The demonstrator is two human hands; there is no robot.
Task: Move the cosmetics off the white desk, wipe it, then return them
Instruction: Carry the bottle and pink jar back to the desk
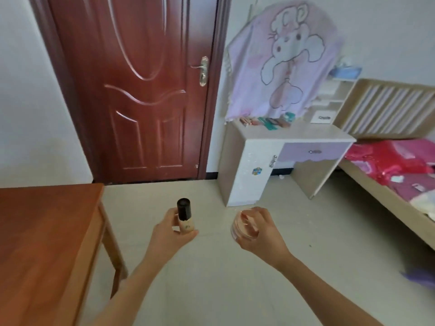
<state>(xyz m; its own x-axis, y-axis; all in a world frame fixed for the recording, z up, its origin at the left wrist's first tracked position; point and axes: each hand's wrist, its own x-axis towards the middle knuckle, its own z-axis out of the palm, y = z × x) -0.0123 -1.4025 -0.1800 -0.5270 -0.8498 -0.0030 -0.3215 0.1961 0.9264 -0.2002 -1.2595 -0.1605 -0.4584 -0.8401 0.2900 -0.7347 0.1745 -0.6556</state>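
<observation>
My left hand grips a beige foundation bottle with a black cap, held upright over the floor. My right hand holds a round clear jar with pinkish contents, its fingers curled over the top. The white desk with a lilac drawer stands across the room at the right. Several small cosmetics lie in a row along the back of its top. Both hands are well short of the desk.
A brown wooden table fills the lower left, close to my left arm. A closed red-brown door is ahead. A pink cartoon cloth hangs over the desk's back. A bed with red bedding lies at the right.
</observation>
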